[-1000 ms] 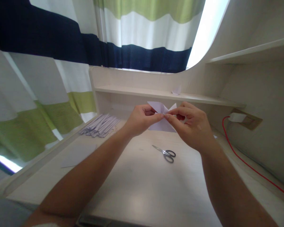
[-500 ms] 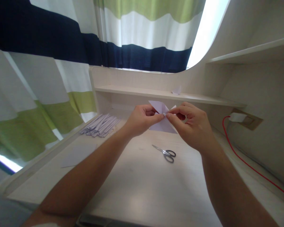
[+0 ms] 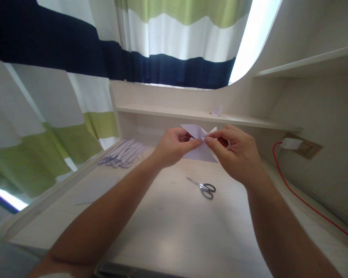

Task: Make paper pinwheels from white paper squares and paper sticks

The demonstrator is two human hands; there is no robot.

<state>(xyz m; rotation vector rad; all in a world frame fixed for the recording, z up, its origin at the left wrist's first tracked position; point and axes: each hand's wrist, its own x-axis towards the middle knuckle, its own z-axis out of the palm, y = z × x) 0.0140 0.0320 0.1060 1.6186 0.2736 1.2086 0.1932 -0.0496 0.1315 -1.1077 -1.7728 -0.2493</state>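
Note:
A partly folded sheet of pale lilac-white paper (image 3: 199, 153) is held up above the desk between both hands. My left hand (image 3: 178, 144) pinches its left side, thumb in front and fingers behind. From the right, the thumb and forefinger of my right hand (image 3: 232, 148) close on the paper near its middle, where the folds meet. Pointed flaps stick up over the fingertips. Part of the paper is covered by the fingers. Below the hands lies a pair of scissors (image 3: 202, 187) with dark handles, its blades pointing up and left.
A pile of narrow paper strips (image 3: 123, 153) sits at the desk's back left. Flat paper (image 3: 96, 188) lies near my left forearm. On the back shelf (image 3: 168, 111) stands a small folded paper piece (image 3: 216, 111). A red cable (image 3: 295, 195) runs from a white plug (image 3: 291, 143) at right.
Both hands keep their pinch on the paper. The right fingertips and the paper's centre have shifted very slightly to the right. Everything else stays where it was.

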